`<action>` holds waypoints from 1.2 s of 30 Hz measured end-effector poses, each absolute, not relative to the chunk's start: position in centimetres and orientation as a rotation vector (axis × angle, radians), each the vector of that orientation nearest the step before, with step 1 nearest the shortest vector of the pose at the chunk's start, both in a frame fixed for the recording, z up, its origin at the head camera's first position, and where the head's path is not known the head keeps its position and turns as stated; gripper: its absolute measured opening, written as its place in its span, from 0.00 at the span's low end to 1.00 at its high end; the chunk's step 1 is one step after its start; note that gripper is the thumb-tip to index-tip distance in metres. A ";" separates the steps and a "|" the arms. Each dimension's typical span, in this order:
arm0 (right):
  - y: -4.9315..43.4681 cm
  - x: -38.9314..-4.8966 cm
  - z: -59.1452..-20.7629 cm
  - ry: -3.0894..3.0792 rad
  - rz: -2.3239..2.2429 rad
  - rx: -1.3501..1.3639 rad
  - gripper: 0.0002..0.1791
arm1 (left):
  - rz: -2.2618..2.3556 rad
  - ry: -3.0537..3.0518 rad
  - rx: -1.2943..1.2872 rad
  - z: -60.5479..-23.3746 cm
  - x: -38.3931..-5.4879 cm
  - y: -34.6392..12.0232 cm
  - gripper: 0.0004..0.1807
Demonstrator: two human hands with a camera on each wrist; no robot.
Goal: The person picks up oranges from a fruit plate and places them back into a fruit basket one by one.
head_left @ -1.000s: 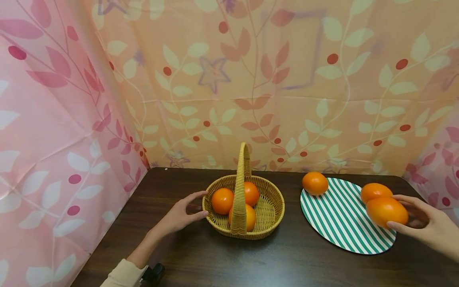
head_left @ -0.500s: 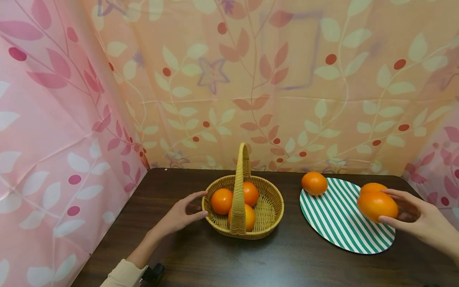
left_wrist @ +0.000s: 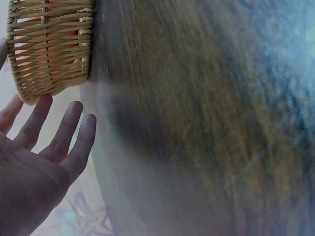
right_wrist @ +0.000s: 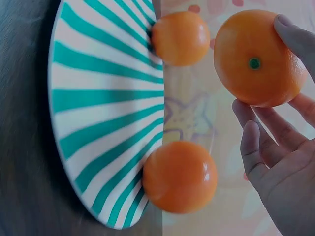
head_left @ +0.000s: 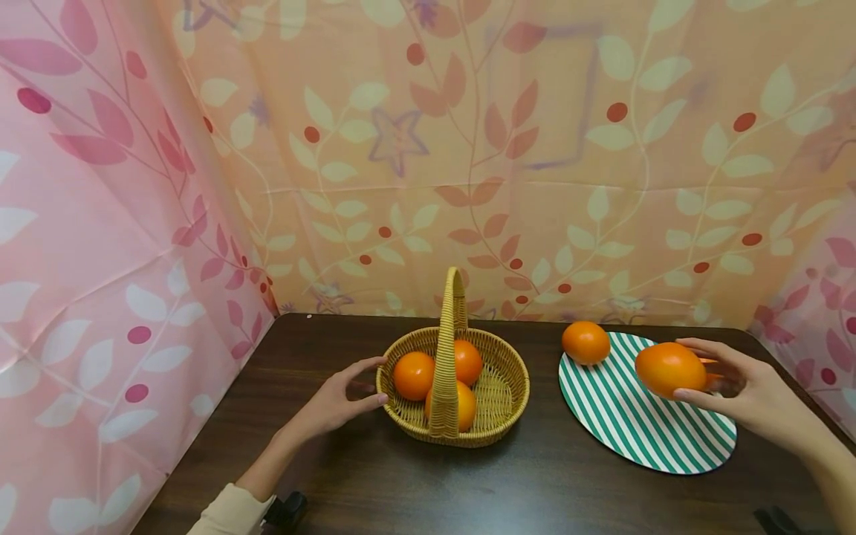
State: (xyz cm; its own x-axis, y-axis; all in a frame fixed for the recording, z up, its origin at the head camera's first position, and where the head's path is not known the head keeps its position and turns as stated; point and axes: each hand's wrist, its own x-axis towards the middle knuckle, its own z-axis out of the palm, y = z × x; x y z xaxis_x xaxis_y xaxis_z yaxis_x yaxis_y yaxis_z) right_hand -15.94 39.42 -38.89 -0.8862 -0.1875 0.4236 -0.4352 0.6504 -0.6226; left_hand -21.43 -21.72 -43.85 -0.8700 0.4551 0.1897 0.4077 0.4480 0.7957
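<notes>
My right hand (head_left: 749, 390) holds an orange (head_left: 671, 370) between thumb and fingers, over the green-and-white striped oval placemat (head_left: 642, 438). In the right wrist view this orange (right_wrist: 258, 59) shows its green stem spot and is raised off the mat (right_wrist: 106, 118). A second orange (head_left: 585, 342) sits at the mat's far left edge. Another orange (right_wrist: 179, 177) on the mat is mostly hidden behind the right hand in the head view. My left hand (head_left: 341, 397) touches the left end of the wicker basket (head_left: 491, 432), its fingers (left_wrist: 66, 128) extended against the weave.
Several oranges (head_left: 414, 375) lie in the left half of the basket, under its tall arched handle (head_left: 446, 357). The dark wooden table (head_left: 374, 490) runs back to a floral curtain (head_left: 428, 223). A black device (head_left: 286, 510) is on the left wrist.
My right hand has carried its orange leftward and slightly away from me over the mat, now covering most of the orange behind it. The left hand and basket have stayed in place.
</notes>
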 end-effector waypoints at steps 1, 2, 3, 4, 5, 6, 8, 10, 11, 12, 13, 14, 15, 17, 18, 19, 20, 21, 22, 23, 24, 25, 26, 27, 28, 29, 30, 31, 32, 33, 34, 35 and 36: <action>39.2 -16.1 -38.8 -2.546 1.086 0.519 0.41 | 1.424 2.628 0.781 -43.9 -21.4 -21.7 0.35; 39.0 -16.3 -38.8 -2.541 1.096 0.534 0.41 | 1.427 2.626 0.779 -43.8 -21.4 -21.7 0.35; 38.8 -16.4 -38.8 -2.539 1.104 0.556 0.41 | 1.426 2.627 0.779 -43.8 -21.4 -21.7 0.35; 38.6 -16.6 -38.7 -2.539 1.115 0.564 0.41 | 1.425 2.627 0.778 -43.8 -21.4 -21.7 0.35; 38.4 -16.7 -38.7 -2.541 1.127 0.569 0.40 | 1.421 2.630 0.782 -43.8 -21.4 -21.7 0.35; 38.1 -16.8 -38.6 -2.541 1.138 0.575 0.40 | 1.420 2.631 0.777 -43.8 -21.4 -21.7 0.36; 37.5 -17.0 -38.5 -2.541 1.162 0.579 0.40 | 1.416 2.633 0.778 -43.8 -21.4 -21.7 0.36; 36.9 -17.1 -38.4 -2.548 1.171 0.595 0.40 | 1.413 2.637 0.777 -43.9 -21.4 -21.8 0.36; 36.6 -17.2 -38.3 -2.548 1.178 0.595 0.40 | 1.411 2.639 0.773 -43.8 -21.4 -21.8 0.36; 36.3 -17.3 -38.3 -2.546 1.176 0.596 0.40 | 1.411 2.640 0.768 -43.8 -21.4 -21.8 0.36; 36.0 -17.4 -38.3 -2.544 1.178 0.598 0.40 | 1.409 2.641 0.764 -43.8 -21.4 -21.8 0.36; 35.7 -17.5 -38.2 -2.545 1.173 0.602 0.40 | 1.408 2.643 0.760 -43.8 -21.4 -21.9 0.36; 35.4 -17.6 -38.2 -2.543 1.177 0.606 0.40 | 1.406 2.645 0.758 -43.8 -21.4 -21.9 0.36; 35.0 -17.8 -38.2 -2.535 1.176 0.613 0.40 | 1.407 2.644 0.757 -43.9 -21.4 -21.9 0.36; 34.8 -17.9 -38.3 -2.536 1.172 0.621 0.40 | 1.407 2.644 0.757 -43.9 -21.4 -21.9 0.36; 34.6 -18.0 -38.3 -2.535 1.169 0.629 0.40 | 1.407 2.643 0.758 -43.9 -21.4 -21.9 0.35; 34.4 -18.1 -38.3 -2.535 1.167 0.633 0.39 | 1.407 2.644 0.758 -44.0 -21.5 -21.9 0.35; 34.2 -18.2 -38.4 -2.536 1.167 0.638 0.39 | 1.407 2.643 0.758 -44.0 -21.5 -21.9 0.35; 34.1 -18.3 -38.4 -2.536 1.161 0.638 0.39 | 1.407 2.643 0.757 -44.0 -21.5 -21.9 0.35; 33.9 -18.4 -38.5 -2.536 1.153 0.637 0.39 | 1.405 2.645 0.754 -44.0 -21.5 -21.9 0.35; 33.8 -18.4 -38.5 -2.537 1.146 0.641 0.38 | 1.404 2.645 0.752 -44.0 -21.5 -21.9 0.35; 33.6 -18.5 -38.5 -2.536 1.144 0.639 0.38 | 1.405 2.645 0.751 -44.0 -21.5 -21.9 0.35; 33.4 -18.6 -38.5 -2.538 1.140 0.642 0.38 | 1.407 2.645 0.750 -44.0 -21.5 -21.9 0.35; 33.3 -18.7 -38.5 -2.543 1.133 0.643 0.39 | 1.411 2.643 0.753 -44.1 -21.5 -21.9 0.35; 33.1 -18.7 -38.5 -2.548 1.130 0.632 0.39 | 1.410 2.644 0.754 -44.1 -21.5 -21.9 0.35; 33.0 -18.8 -38.5 -2.552 1.136 0.631 0.39 | 1.411 2.644 0.754 -44.1 -21.5 -21.9 0.35; 32.8 -18.9 -38.5 -2.555 1.135 0.635 0.39 | 1.412 2.644 0.755 -44.0 -21.5 -21.8 0.35; 32.6 -18.9 -38.5 -2.557 1.143 0.637 0.39 | 1.412 2.643 0.757 -44.0 -21.5 -21.8 0.35; 32.5 -19.0 -38.4 -2.556 1.146 0.648 0.40 | 1.412 2.642 0.758 -44.0 -21.5 -21.8 0.35; 32.3 -19.1 -38.4 -2.553 1.159 0.648 0.39 | 1.414 2.641 0.760 -43.9 -21.5 -21.8 0.35; 32.1 -19.2 -38.3 -2.548 1.170 0.657 0.39 | 1.414 2.640 0.760 -43.9 -21.5 -21.8 0.35; 31.9 -19.3 -38.3 -2.541 1.176 0.677 0.39 | 1.418 2.636 0.760 -43.8 -21.5 -21.7 0.35; 31.7 -19.4 -38.3 -2.536 1.179 0.687 0.39 | 1.421 2.632 0.763 -43.8 -21.5 -21.7 0.35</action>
